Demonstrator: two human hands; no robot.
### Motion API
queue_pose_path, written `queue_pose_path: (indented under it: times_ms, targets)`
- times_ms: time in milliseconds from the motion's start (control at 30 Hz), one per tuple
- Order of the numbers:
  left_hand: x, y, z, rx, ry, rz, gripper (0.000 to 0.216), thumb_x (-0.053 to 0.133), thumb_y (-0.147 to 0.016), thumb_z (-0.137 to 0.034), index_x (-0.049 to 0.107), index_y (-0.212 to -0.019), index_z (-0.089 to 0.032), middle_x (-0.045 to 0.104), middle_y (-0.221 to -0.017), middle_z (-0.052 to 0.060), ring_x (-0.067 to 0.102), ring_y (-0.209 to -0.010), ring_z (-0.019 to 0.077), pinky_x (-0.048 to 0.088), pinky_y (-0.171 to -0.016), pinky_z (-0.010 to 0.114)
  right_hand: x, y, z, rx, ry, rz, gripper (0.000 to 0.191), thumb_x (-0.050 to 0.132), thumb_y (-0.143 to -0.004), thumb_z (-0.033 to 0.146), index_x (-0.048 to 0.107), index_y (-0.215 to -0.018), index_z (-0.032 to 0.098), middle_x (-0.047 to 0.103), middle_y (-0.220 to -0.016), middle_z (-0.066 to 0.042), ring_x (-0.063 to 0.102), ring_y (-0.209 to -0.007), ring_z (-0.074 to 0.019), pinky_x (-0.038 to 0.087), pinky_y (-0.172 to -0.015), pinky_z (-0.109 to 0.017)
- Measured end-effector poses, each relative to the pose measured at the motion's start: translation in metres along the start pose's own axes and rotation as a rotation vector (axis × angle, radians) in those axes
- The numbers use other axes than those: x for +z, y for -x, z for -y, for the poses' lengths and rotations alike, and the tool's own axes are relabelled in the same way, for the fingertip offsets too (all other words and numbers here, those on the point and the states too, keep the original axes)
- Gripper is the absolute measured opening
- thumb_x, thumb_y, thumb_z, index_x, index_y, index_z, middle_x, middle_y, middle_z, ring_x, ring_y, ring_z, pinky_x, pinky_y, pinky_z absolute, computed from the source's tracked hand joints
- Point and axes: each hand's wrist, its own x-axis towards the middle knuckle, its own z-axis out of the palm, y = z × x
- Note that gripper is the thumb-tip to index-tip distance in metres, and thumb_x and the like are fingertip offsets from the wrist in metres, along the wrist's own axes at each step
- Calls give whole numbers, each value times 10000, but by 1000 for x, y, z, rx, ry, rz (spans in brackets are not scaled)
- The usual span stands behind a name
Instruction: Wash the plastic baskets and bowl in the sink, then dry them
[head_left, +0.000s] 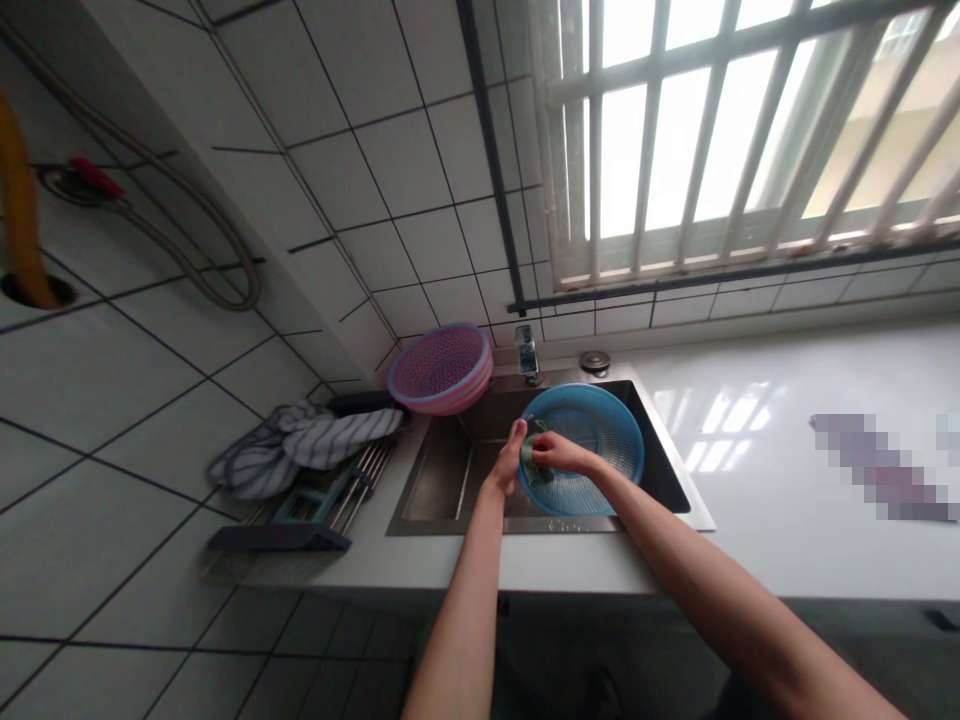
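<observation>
A round blue plastic basket (611,425) rests tilted over the steel sink (442,480). My left hand (508,465) is closed at its left rim, thumb up; the fingers behind the rim are partly hidden. A crumpled green cloth (538,470) is pinched in my right hand (556,453), pressed against the inside of the basket near that same rim. Both hands are close together, the cloth between them.
Behind the sink stand a faucet (527,355) and a round metal drain strainer (595,362). A pink basket (442,375) leans at the back left corner. Left lie a striped cloth (300,450) and a folding rack (322,500). White countertop (750,510) extends right.
</observation>
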Motion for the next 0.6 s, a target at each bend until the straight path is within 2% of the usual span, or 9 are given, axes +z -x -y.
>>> queue_pose_path:
  times_ms: [133, 200, 300, 400, 500, 567, 600]
  targets:
    - [6, 5, -2, 71, -55, 56, 662, 890, -819, -588, 640, -1337, -260, 747, -1239, 90, 706, -1183, 274, 543, -1031, 386, -15, -8, 3, -99, -26, -489, 356, 631, -852, 543, 665, -829, 190, 648, -790, -20, 523, -739, -175, 425, -680, -275]
    - [8, 6, -3, 113, -100, 48, 632, 939, -775, -538, 654, -1244, -225, 739, -1175, 85, 702, -1117, 248, 538, -996, 361, -22, -10, 6, -121, -63, -568, 378, 641, -849, 569, 649, -832, 192, 649, -812, -22, 530, -762, -179, 434, -697, -277]
    - [6, 9, -5, 123, -123, 16, 669, 957, -742, -545, 644, -1220, -196, 734, -1086, 78, 703, -1016, 226, 545, -932, 352, -21, -7, 10, -129, -124, -466, 420, 664, -854, 614, 610, -818, 199, 599, -781, 2, 497, -720, -158, 420, -671, -271]
    - [3, 10, -7, 69, -62, 47, 818, 932, -760, -583, 588, -1415, -234, 763, -1111, 91, 737, -1015, 258, 568, -919, 393, -8, -1, 9, -88, -130, -199, 440, 706, -850, 620, 601, -811, 195, 559, -738, 25, 456, -667, -133, 387, -635, -262]
    - [2, 8, -7, -2, -24, 76, 842, 913, -776, -603, 619, -1454, -200, 793, -1125, 128, 762, -1063, 319, 587, -931, 416, 4, 2, 6, -47, -127, 42, 442, 744, -834, 609, 634, -825, 181, 574, -734, 24, 452, -646, -124, 379, -624, -261]
    - [3, 5, -7, -26, -2, 93, 798, 888, -802, -615, 664, -1426, -171, 802, -1146, 152, 756, -1121, 355, 589, -967, 435, 5, 0, 8, -47, -140, 21, 449, 755, -828, 615, 646, -823, 179, 590, -738, 18, 463, -648, -128, 390, -626, -263]
    - [4, 4, -6, -12, 9, 103, 770, 878, -820, -604, 675, -1425, -174, 800, -1181, 157, 744, -1168, 363, 582, -1005, 448, 2, -2, 10, -59, -159, -72, 456, 757, -824, 624, 645, -819, 182, 597, -742, 15, 475, -657, -133, 401, -631, -265]
